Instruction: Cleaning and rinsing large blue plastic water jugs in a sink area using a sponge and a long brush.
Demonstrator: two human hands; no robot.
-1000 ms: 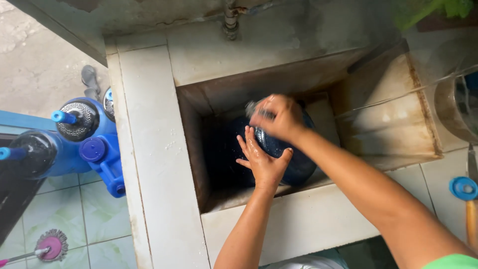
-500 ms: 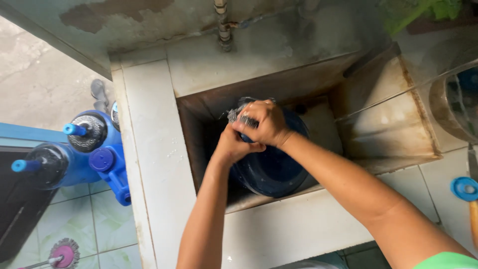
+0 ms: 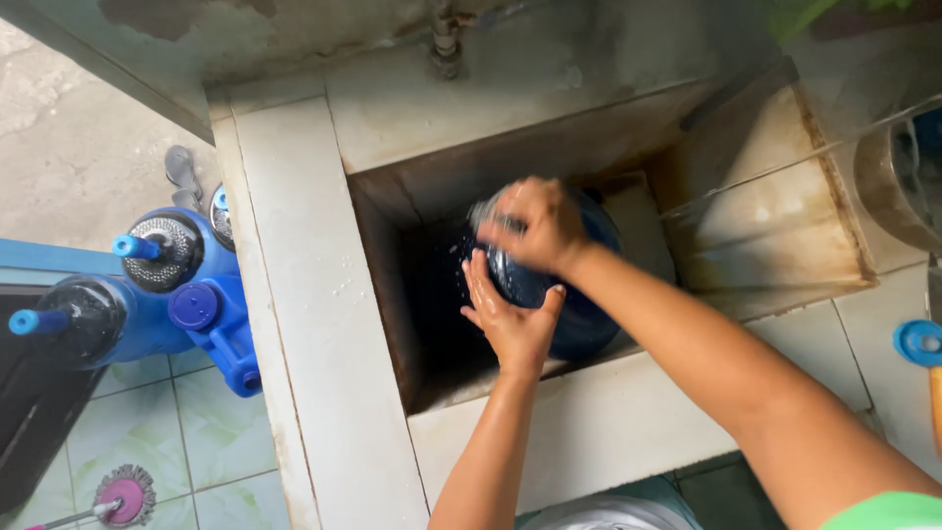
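Deep in the stained concrete basin [image 3: 775,245], the big blue water jug [image 3: 579,314] sits wet, the right hand [image 3: 530,228] curled over its top and the left hand [image 3: 510,319] spread flat against its side, so it could slip and knock the wall.

Blue mop bucket [image 3: 211,324], pink round brush [image 3: 123,496], blue lid [image 3: 917,342], wall pipe [image 3: 446,39].

Dark blue water jug [image 3: 579,314], wet, lying tilted inside concrete basin [image 3: 608,412]
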